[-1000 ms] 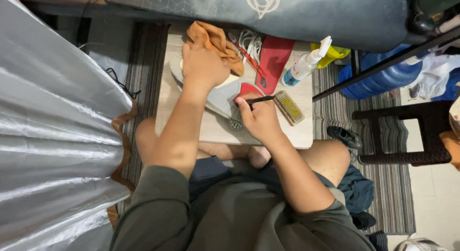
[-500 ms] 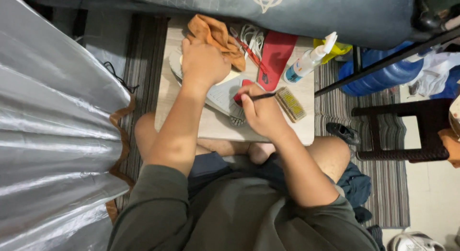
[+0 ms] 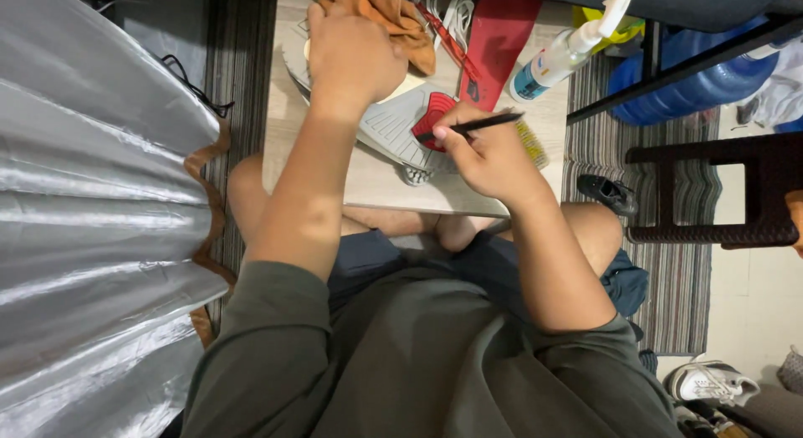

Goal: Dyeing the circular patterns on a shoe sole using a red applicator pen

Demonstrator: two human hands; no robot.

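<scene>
A shoe [image 3: 393, 124] lies sole-up on a small wooden table [image 3: 381, 187], its sole pale grey with a red patch. My left hand [image 3: 351, 57] grips the shoe's upper end and holds it down. My right hand [image 3: 485, 153] pinches a thin black tool [image 3: 473, 125] like a pen, its tip touching the red patch of the sole. My bare knees are under the table's near edge.
An orange cloth [image 3: 389, 15], white laces, a red insole [image 3: 498, 40] and a white spray bottle [image 3: 565, 49] lie on the table's far side. A silver curtain [image 3: 92, 220] hangs at left. A dark wooden stool [image 3: 711, 191] and a blue water jug stand at right.
The view has tilted down and closer. My right hand has shifted slightly left, bringing the black tool's tip onto the red patch. My left hand keeps its hold on the shoe.
</scene>
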